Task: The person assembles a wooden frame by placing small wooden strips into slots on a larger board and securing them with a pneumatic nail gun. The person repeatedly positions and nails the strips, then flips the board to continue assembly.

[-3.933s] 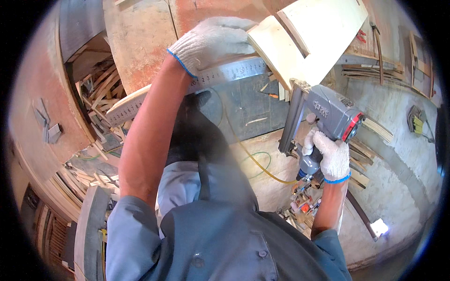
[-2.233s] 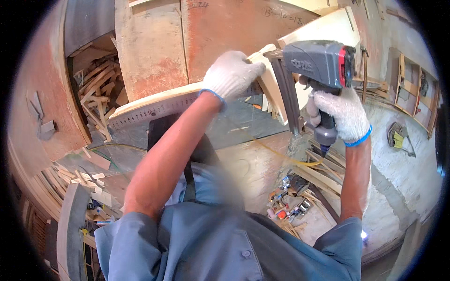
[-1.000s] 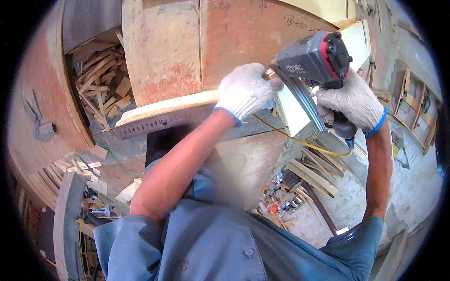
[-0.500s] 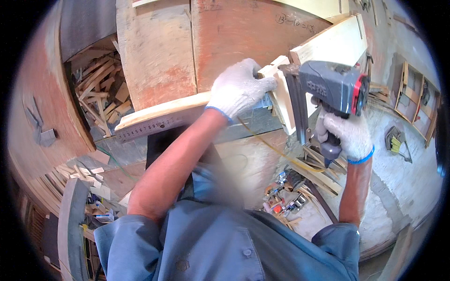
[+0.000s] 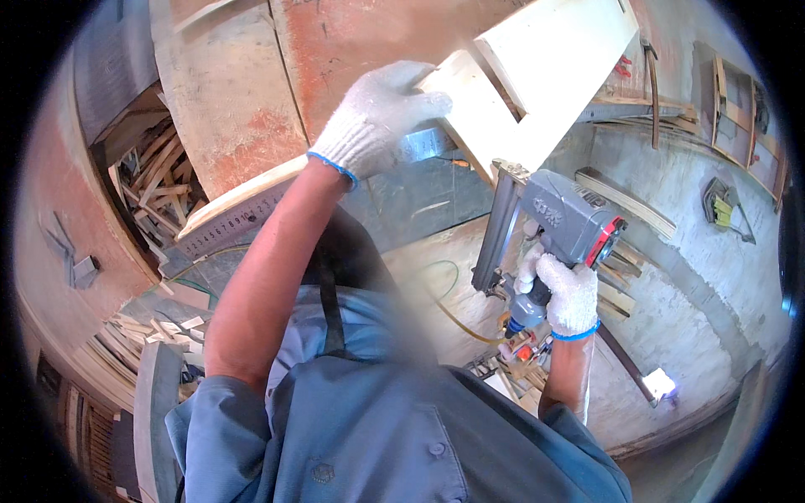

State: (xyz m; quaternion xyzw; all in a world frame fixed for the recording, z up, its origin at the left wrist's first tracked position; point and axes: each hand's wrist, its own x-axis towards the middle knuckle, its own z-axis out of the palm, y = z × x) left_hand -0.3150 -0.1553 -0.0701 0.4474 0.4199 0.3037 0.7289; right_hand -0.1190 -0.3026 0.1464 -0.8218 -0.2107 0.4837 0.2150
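My left hand [image 5: 369, 117], in a white knit glove with a blue cuff, grips the end of a short pale wooden board [image 5: 470, 105] between thumb and fingers. That board meets a longer, wider pale board [image 5: 570, 67] at an angle, leaving a V-shaped gap between them. My right hand [image 5: 566, 293], gloved alike, is closed round the handle of a grey nail gun [image 5: 570, 216] with a red-edged cap. The gun's nose is close by the lower corner where the boards meet; whether it touches I cannot tell. Its long dark magazine slants downward.
A steel ruler [image 5: 239, 225] lies along a wooden strip at the bench edge. Reddish-brown worn panels [image 5: 360, 33] form the bench top. Wood scraps [image 5: 159, 184] fill an opening at left. A yellow air hose [image 5: 461, 325] hangs below the gun; tools and offcuts lie on the floor.
The nail gun and my right hand have moved down and left, and the gun has tilted. My left hand has shifted left and up, and the boards have turned, showing their broad faces.
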